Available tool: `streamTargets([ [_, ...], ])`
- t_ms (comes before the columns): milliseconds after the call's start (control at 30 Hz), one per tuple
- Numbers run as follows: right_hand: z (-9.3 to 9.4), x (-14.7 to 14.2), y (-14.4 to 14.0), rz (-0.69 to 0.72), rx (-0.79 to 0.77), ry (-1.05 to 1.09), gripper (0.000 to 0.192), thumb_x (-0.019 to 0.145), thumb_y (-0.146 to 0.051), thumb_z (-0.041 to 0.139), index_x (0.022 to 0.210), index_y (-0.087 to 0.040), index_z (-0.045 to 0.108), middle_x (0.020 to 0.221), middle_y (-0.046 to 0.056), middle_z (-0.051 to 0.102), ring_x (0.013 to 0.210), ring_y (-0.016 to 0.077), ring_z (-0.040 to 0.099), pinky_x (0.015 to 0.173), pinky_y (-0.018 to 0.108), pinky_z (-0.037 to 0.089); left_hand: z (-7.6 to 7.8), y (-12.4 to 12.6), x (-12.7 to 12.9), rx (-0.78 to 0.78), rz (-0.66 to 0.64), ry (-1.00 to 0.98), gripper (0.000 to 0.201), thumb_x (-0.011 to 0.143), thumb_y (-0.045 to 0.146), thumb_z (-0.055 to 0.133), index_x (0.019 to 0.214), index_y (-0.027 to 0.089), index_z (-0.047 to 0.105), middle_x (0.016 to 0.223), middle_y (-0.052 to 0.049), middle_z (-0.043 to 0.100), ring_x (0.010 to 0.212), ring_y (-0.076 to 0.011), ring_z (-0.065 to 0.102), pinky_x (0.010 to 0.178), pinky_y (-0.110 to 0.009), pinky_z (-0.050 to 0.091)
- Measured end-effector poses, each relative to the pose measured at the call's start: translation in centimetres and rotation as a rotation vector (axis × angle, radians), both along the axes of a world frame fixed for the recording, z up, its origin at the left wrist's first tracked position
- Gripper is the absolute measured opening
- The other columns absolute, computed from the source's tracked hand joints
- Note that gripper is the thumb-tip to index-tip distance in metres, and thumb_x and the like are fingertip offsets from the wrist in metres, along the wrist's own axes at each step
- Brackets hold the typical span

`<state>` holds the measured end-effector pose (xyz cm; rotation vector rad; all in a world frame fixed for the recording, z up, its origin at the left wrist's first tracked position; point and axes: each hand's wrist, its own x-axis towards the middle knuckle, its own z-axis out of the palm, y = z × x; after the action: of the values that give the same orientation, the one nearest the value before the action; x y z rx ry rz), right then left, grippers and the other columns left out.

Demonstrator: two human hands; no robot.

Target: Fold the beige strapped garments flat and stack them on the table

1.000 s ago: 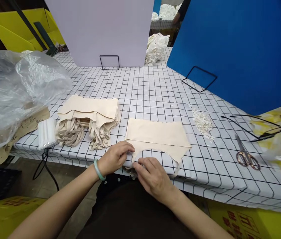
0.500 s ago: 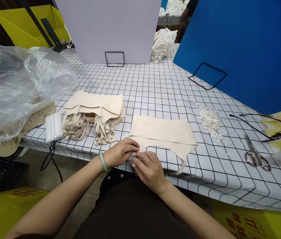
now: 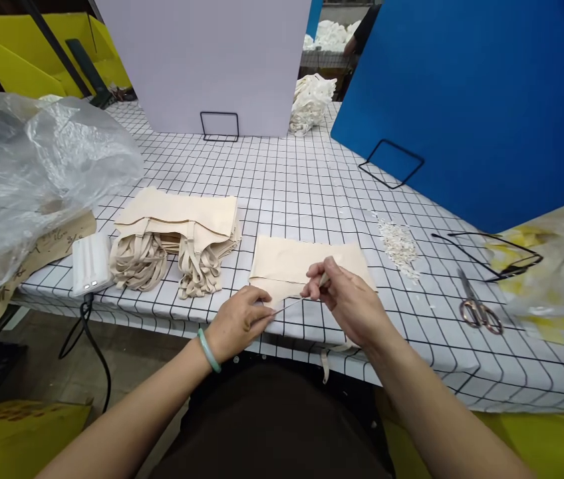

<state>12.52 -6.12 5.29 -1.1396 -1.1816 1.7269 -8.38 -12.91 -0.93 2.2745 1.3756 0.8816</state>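
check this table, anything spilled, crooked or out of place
A loose pile of small white scraps lies scattered on the grid tablecloth, right of the beige garment both hands hold. Scissors lie near the table's front edge. Nothing looks damaged.

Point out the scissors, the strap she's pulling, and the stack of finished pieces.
scissors (image 3: 479,308), head view, on the handle loops.
strap (image 3: 289,303), head view, mid-span between the two hands.
stack of finished pieces (image 3: 182,214), head view, on the top fabric panel.

Bright, even indoor light — soft shadows.
Glare on plastic bag (image 3: 27,173); wide-angle bending at edges, slight blur there.
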Motion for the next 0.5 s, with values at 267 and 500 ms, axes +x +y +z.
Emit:
streamTargets([
  [267, -1.8, -1.5, 1.4, -0.155, -0.111, 0.136, 0.037, 0.078, -0.054, 0.071, 0.087, -0.022, 0.054, 0.055, -0.011, 0.03, 0.047, 0.0065, 0.024, 0.044, 0.019, 0.028, 1.0, -0.5, 0.2, 0.012, -0.002, -0.096, 0.017, 0.094, 0.018, 0.056, 0.104, 0.019, 0.069, 0.109, -0.013, 0.066, 0.102, -0.0232, 0.062, 0.086, -0.042, 0.056],
  [500, -1.5, -3.5, -1.4, -0.132, 0.242, -0.196, 0.024, 0.096, -0.048, 0.051, 0.105, -0.027, 0.049, 0.06, -0.009, 0.036, 0.049, 0.0094, 0.032, 0.047, 0.022, 0.03, 5.1, 1.6, 2.4, -0.593, 0.156, -0.787, 0.023, 0.087, 0.038, 0.064, 0.091, 0.015, 0.062, 0.082, -0.005, 0.064, 0.07, -0.0142, 0.061, 0.06, -0.027, 0.053],
])
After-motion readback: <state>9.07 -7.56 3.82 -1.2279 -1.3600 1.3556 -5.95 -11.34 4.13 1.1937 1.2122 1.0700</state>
